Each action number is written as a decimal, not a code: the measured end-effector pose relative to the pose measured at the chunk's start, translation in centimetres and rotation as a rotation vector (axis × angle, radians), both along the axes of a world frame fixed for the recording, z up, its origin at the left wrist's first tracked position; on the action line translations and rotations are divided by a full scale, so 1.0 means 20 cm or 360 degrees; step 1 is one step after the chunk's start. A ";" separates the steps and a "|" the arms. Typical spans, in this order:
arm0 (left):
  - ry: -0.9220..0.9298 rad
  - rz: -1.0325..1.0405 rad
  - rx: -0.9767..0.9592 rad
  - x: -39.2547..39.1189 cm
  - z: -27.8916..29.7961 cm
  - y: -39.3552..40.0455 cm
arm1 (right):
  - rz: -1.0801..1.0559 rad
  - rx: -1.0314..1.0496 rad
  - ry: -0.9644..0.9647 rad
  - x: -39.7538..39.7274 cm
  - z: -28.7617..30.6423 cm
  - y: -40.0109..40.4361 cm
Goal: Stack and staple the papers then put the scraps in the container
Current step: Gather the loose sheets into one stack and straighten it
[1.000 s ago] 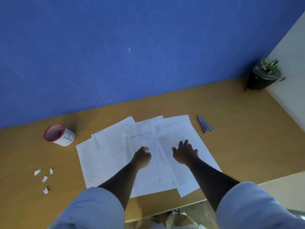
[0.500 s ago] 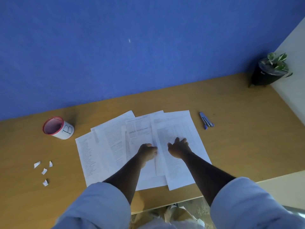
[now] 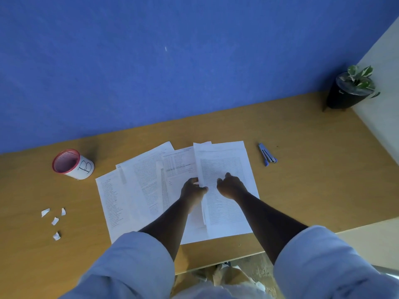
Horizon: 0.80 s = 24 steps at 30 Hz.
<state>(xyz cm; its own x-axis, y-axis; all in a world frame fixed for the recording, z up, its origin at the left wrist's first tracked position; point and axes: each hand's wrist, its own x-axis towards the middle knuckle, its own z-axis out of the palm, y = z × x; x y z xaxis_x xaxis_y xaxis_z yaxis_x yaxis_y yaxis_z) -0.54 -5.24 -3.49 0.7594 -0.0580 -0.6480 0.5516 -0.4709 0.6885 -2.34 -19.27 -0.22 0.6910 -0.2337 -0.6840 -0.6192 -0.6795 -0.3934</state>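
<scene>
Several printed sheets of paper (image 3: 138, 190) lie fanned out across the wooden desk (image 3: 313, 180). My left hand (image 3: 192, 192) pinches the left edge of the rightmost sheet (image 3: 228, 160), which is lifted slightly there. My right hand (image 3: 231, 186) rests on that same sheet with fingers curled, pressing it down. A blue stapler (image 3: 267, 156) lies on the desk to the right of the papers. A red-rimmed white container marked B (image 3: 73, 164) stands at the left. Several small white paper scraps (image 3: 54, 221) lie near the desk's front left.
A dark pot with a small plant (image 3: 350, 89) stands in the far right corner against the blue wall (image 3: 172, 61). A pale side wall (image 3: 384, 108) borders the desk on the right. The desk's front edge runs just below the papers.
Both hands have moved closer together on the rightmost sheet. That sheet has slid left over its neighbour, and my left hand now grips its edge.
</scene>
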 end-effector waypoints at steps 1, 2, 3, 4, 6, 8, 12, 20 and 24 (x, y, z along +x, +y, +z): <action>-0.0024 -0.0020 0.0025 0.00 0.00 0.00 | -0.0016 -0.0003 -0.0010 0.00 0.01 -0.01; -0.0053 -0.0050 0.0052 0.00 0.01 0.00 | -0.0040 -0.0010 -0.0026 0.01 0.02 -0.02; -0.0087 -0.0074 0.0080 0.01 0.01 0.00 | -0.0071 -0.0013 -0.0040 0.01 0.02 -0.02; -0.0118 -0.0085 0.0106 0.01 0.02 0.00 | -0.0109 -0.0012 -0.0048 0.02 0.02 -0.03; -0.0180 -0.0082 0.0164 0.02 0.03 0.01 | -0.0192 -0.0012 -0.0050 0.03 0.03 -0.05; -0.0213 -0.0069 0.0199 0.04 0.04 0.03 | -0.0276 -0.0033 -0.0070 0.03 0.04 -0.08; -0.0218 0.0054 0.0166 0.07 0.07 0.06 | -0.0455 -0.0033 -0.0093 0.04 0.05 -0.14; -0.0041 0.0232 0.0161 0.09 0.10 0.11 | -0.0525 -0.0017 0.0018 0.00 0.02 -0.14; 0.0048 0.0332 0.0099 0.07 0.13 0.13 | -0.0596 0.0060 0.0032 -0.01 0.01 -0.14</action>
<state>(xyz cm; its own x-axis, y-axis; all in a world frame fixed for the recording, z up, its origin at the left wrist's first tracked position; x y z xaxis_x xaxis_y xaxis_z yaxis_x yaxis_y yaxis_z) 0.84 -2.74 -0.87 0.7309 0.1392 -0.6681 0.6615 -0.3855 0.6433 -2.50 -22.04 -0.02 0.5489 -0.4421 -0.7094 -0.8299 -0.3900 -0.3990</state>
